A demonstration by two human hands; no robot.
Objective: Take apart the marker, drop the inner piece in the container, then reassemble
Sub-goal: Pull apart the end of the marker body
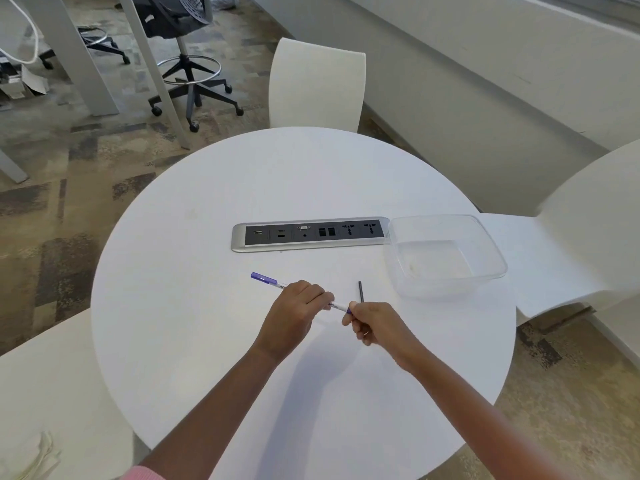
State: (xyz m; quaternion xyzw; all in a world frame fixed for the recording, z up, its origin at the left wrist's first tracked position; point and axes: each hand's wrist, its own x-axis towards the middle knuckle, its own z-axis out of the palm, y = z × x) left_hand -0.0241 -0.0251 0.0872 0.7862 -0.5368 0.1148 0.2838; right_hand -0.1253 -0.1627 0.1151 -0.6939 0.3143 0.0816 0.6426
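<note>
1. We see the marker (273,282) held just over the counter (242,368), its purple cap (262,277) pointing far-left. Our left hand (294,306) is curled round the middle of the barrel.
2. Our right hand (372,323) pinches the purple end of the barrel on the near right. A thin dark rod, which we take for the inner piece (361,292), stands up from its fingers.
3. We judge the taking apart done or nearly so, since the inner piece is out of the barrel.
4. The clear plastic container (436,286) sits on the right, near the right hand but not touching it. It looks empty, so the drop is not yet made.
5. What is left for us is to carry the rod to the container, let it go, then close up the marker. We cannot tell whether the barrel's near end is plugged or open.
</note>
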